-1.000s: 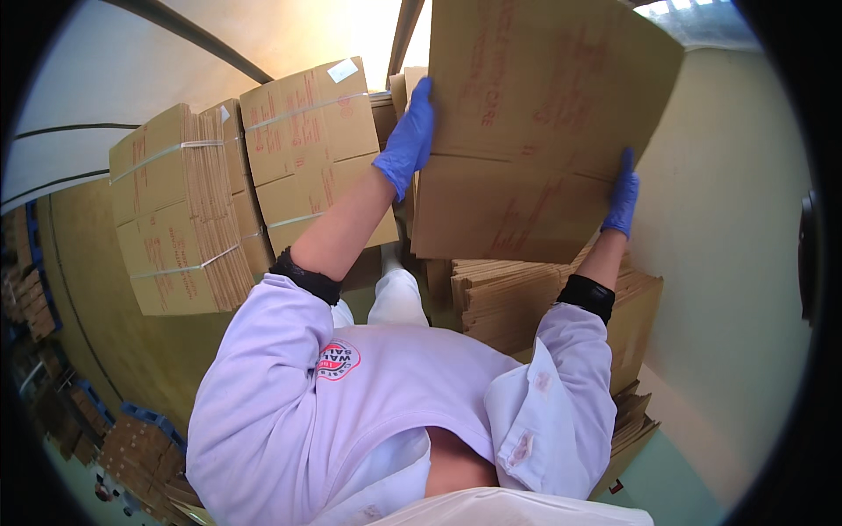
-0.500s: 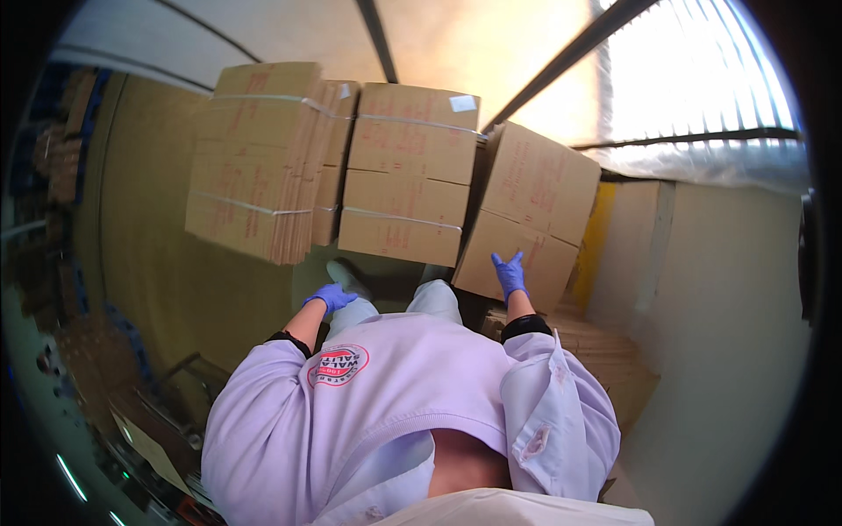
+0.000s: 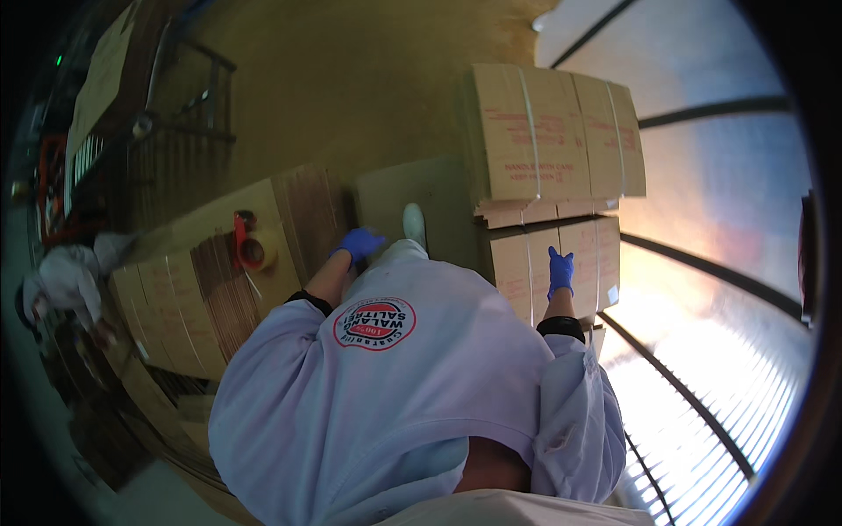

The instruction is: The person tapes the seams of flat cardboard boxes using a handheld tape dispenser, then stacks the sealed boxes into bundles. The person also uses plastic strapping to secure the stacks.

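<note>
My left hand (image 3: pixel 361 245), in a blue glove, hangs beside my leg with its fingers stretched to the right, holding nothing. In a matching glove, my right hand (image 3: pixel 560 272) is over a strapped bundle of flat cardboard boxes (image 3: pixel 513 265); its fingers are a little apart. Whether it touches the cardboard I cannot tell. Beyond it lies another strapped bundle of flat boxes (image 3: pixel 548 131). Left of my left hand are stacked flat cardboard boxes (image 3: pixel 307 210), with a red tape dispenser (image 3: pixel 240 235) on top, carrying a roll of tape.
Another person (image 3: pixel 70 276) in pale clothing bends at the far left, near more strapped cardboard (image 3: pixel 162 307). A dark metal frame (image 3: pixel 189 123) stands at the upper left. Plastic sheeting (image 3: pixel 693 188) on dark bars runs down the right. My boot (image 3: pixel 414 223) shows on the floor.
My view has swung left, so the strapped bundles now lie to my right. The taped stack and the other person have come into view. My right hand is over a different bundle.
</note>
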Motion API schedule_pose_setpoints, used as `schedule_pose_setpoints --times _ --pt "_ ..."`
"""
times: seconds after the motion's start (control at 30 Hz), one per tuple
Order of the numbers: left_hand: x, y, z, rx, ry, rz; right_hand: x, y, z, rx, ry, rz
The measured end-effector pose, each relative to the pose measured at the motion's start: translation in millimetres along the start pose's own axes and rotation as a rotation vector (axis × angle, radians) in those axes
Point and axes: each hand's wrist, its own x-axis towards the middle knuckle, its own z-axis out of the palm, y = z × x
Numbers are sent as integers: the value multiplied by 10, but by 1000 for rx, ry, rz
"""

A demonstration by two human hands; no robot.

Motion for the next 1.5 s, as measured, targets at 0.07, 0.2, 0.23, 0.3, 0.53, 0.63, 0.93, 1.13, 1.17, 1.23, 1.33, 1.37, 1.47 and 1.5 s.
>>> schedule_pose_setpoints --times 0.07,0.2,0.23,0.3,0.53,0.63,0.93,1.13,1.17,1.23,1.33,1.37,1.47,1.5 --pt "-183 -218 -109 -145 101 -57 106 -643 145 -106 -78 -100" --pt "-459 -211 -337 -522 312 29 -45 -1920 641 -160 -300 -468" --pt "-457 -236 -336 -558 367 26 -207 -2279 751 -178 -353 -516" --pt "-414 -254 -361 -596 463 38 -422 -2840 950 -190 -445 -583" --pt "-669 -569 -595 -722 692 -85 -322 -3887 1574 -181 -690 -750" --pt "-750 -791 -654 -731 1217 -177 111 -4091 1674 -331 -638 -721" --pt "-804 -1536 -314 -697 1247 -1191 721 -5576 1897 -503 -627 -739" --pt "-419 -1336 -650 -721 1045 -1436 635 -6872 3175 -689 -813 -1090" --pt "-337 -1319 -678 -747 1028 -1497 596 -7167 3493 -735 -847 -1180" --pt "-88 -1357 -510 -511 1112 -1629 197 -7492 4070 -812 -768 -1324" --pt "147 -1577 -323 -502 1227 -1626 -120 -8016 5033 -938 -816 -1456" --pt "230 -1675 -364 -558 1279 -1541 -175 -8169 5181 -965 -825 -1466" --pt "283 -1315 -684 -819 1353 -1769 -646 -8646 6192 -1190 -987 -1551" --pt "303 -1264 -863 -890 1429 -1830 -830 -8762 6485 -1224 -1052 -1555"
